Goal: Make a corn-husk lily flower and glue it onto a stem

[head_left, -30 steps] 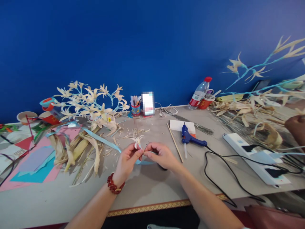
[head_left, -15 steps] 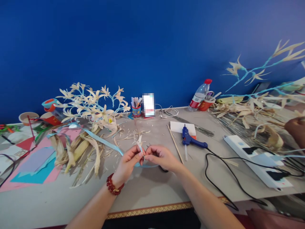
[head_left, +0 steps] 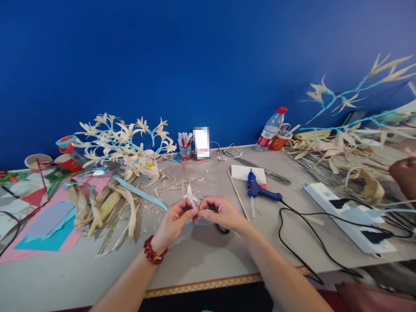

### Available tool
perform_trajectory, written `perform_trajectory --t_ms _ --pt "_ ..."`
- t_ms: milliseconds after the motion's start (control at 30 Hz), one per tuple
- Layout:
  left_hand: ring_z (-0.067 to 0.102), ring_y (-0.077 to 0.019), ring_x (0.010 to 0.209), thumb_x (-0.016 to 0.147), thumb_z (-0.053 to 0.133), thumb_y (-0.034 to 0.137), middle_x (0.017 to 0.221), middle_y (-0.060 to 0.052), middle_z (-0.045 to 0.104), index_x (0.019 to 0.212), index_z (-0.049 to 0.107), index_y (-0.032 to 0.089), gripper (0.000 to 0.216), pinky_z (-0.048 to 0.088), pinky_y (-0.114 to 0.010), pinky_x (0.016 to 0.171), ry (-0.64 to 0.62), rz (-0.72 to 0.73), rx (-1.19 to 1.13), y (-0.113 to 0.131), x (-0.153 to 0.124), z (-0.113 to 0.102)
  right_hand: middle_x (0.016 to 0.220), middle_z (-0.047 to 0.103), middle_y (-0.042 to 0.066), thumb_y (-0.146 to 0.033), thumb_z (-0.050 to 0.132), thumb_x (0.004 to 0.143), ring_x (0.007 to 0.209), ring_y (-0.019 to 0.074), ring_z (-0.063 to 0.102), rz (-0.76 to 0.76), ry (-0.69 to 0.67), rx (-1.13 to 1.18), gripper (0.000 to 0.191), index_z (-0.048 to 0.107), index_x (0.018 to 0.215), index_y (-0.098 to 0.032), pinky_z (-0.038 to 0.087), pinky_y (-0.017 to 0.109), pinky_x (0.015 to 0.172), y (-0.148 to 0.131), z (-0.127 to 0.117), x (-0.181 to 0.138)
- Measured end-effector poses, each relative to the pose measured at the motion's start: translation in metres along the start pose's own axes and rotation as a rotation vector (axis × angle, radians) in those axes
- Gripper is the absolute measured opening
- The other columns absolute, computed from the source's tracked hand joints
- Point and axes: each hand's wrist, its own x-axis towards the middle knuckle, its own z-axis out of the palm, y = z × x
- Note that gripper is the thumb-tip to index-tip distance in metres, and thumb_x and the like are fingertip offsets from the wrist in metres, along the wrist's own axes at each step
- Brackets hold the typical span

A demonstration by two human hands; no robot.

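Observation:
Pinched in my left hand [head_left: 177,221] is a small pale corn husk flower [head_left: 190,193], its petals standing above the fingertips and a light blue stem below them. My right hand [head_left: 219,212] meets it fingertip to fingertip, thumb and forefinger pressed together at the stem. A light blue paper strip [head_left: 139,193] runs from the left towards my left hand, and a blue piece shows beneath both hands. What exactly lies between the right fingertips is too small to make out. A bunch of husk flowers on blue stems [head_left: 130,138] stands at the back left.
Right of my hands lie a wooden stick [head_left: 238,195], a blue glue gun [head_left: 258,188] and a white power strip [head_left: 344,216] with black cables. Dried husks [head_left: 107,203] and coloured paper [head_left: 45,238] lie left. Another person's hand [head_left: 403,171] is at the far right.
The flower has turned between my fingers, so its petals now face more towards me. Both hands stay in nearly the same place, fingertips together.

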Motion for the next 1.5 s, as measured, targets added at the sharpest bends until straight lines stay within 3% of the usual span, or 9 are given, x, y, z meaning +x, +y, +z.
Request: perform_trajectory --t_ms 233,467,700,833,1000,1067,1233,1367,1500 --pt "0.058 -0.0139 0.068 0.082 0.063 0.028 0.071 0.0 0.06 0.082 0.061 0.017 0.011 0.046 -0.027 0.071 0.066 0.052 0.09 -0.003 0.002 -0.003 0.071 0.064 -0.001 -0.026 0.058 0.085 0.066 0.0121 0.055 -0.107 0.105 -0.344 0.012 0.062 0.078 -0.018 0.04 0.021 0.06 0.0 0.001 0.004" --pt "0.058 -0.0135 0.066 0.078 0.066 0.028 0.065 0.0 0.062 0.077 0.063 0.016 0.013 0.045 -0.025 0.07 0.363 0.071 0.094 -0.003 0.005 -0.003 0.068 0.061 0.002 -0.023 0.051 0.089 0.06 0.012 0.051 -0.435 0.329 -0.803 0.014 0.061 0.081 -0.018 0.035 0.022 0.056 0.0 0.02 -0.005" --pt "0.056 -0.0129 0.067 0.068 0.074 0.033 0.072 0.0 0.064 0.076 0.065 0.016 0.021 0.042 -0.023 0.066 0.513 0.034 0.027 0.0 0.007 -0.005 0.081 0.066 0.004 -0.044 0.05 0.09 0.077 0.018 0.057 -0.733 -0.095 -1.111 0.03 0.061 0.077 -0.019 0.041 0.029 0.068 -0.021 0.041 -0.02" --pt "0.056 -0.0124 0.069 0.065 0.077 0.032 0.074 0.0 0.065 0.076 0.066 0.016 0.022 0.043 -0.023 0.068 0.508 0.049 -0.03 -0.009 0.006 -0.011 0.081 0.066 0.004 -0.036 0.05 0.091 0.079 0.0159 0.059 -0.574 -0.075 -1.085 0.023 0.062 0.081 -0.02 0.043 0.027 0.072 -0.02 0.016 -0.04" --pt "0.057 -0.0118 0.071 0.065 0.077 0.031 0.074 -0.001 0.066 0.077 0.069 0.016 0.021 0.045 -0.022 0.069 0.46 0.032 -0.052 -0.026 0.004 -0.014 0.086 0.068 0.006 -0.024 0.045 0.093 0.082 0.0182 0.062 -0.026 0.464 -1.206 0.02 0.064 0.087 -0.02 0.045 0.027 0.072 -0.008 -0.062 -0.08" --pt "0.058 -0.0124 0.072 0.066 0.077 0.03 0.075 -0.001 0.067 0.078 0.069 0.016 0.02 0.046 -0.023 0.07 0.441 0.034 -0.064 -0.03 0.003 -0.015 0.094 0.068 0.008 -0.025 0.044 0.092 0.087 0.0208 0.062 0.147 0.559 -1.297 0.021 0.064 0.09 -0.02 0.045 0.029 0.076 -0.006 -0.091 -0.09" --pt "0.06 -0.0132 0.071 0.067 0.076 0.029 0.08 -0.003 0.069 0.079 0.069 0.016 0.019 0.047 -0.024 0.067 0.368 0.031 -0.068 -0.031 -0.001 -0.017 0.12 0.059 0.017 -0.02 0.057 0.079 0.105 0.0297 0.056 0.492 0.429 -1.512 0.04 0.055 0.117 -0.012 0.042 0.036 0.088 0.005 -0.128 -0.086" --pt "0.059 -0.0127 0.071 0.068 0.075 0.028 0.08 -0.002 0.068 0.081 0.069 0.016 0.018 0.047 -0.023 0.068 0.361 0.024 -0.043 -0.031 -0.003 -0.018 0.138 0.042 0.021 -0.013 0.06 0.072 0.104 0.0291 0.056 0.514 0.372 -1.512 0.053 0.049 0.124 -0.011 0.043 0.037 0.085 0.024 -0.137 -0.072" --pt "0.058 -0.0124 0.07 0.069 0.075 0.028 0.076 -0.002 0.067 0.079 0.069 0.017 0.016 0.047 -0.022 0.069 0.359 0.036 -0.032 -0.029 -0.003 -0.017 0.129 0.051 0.019 -0.011 0.058 0.07 0.109 0.0276 0.054 0.453 0.275 -1.512 0.045 0.055 0.116 -0.01 0.041 0.034 0.09 0.029 -0.147 -0.066"
